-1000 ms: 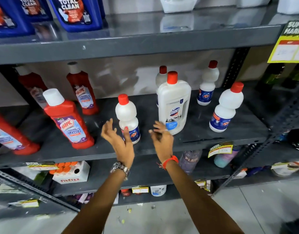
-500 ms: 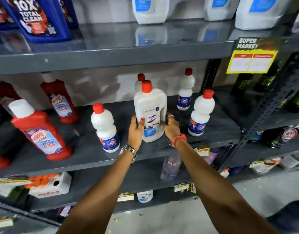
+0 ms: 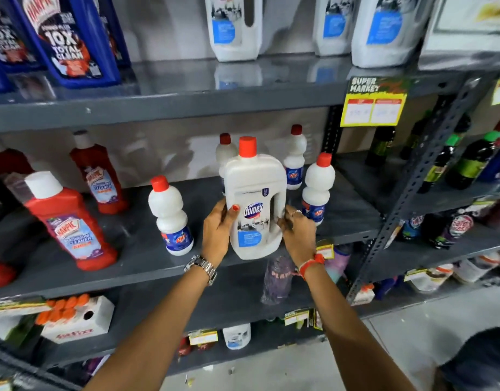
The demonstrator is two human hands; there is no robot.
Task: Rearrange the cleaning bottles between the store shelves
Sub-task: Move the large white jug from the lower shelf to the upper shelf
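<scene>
- White bottle [image 3: 254, 198] with a red cap, upright, at the front edge of the grey middle shelf [image 3: 130, 249].
- Left hand [image 3: 217, 232] and right hand [image 3: 298, 235] clasp its two sides.
- Small white bottles stand just behind.

Grey metal shelving [image 3: 164, 107] on perforated uprights [image 3: 421, 176], pale wall [image 3: 169, 29] behind, light tiled floor [image 3: 418, 334]

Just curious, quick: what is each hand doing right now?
Left hand: closed on the left side of the white Domex bottle.
Right hand: closed on the same bottle's right side.
</scene>
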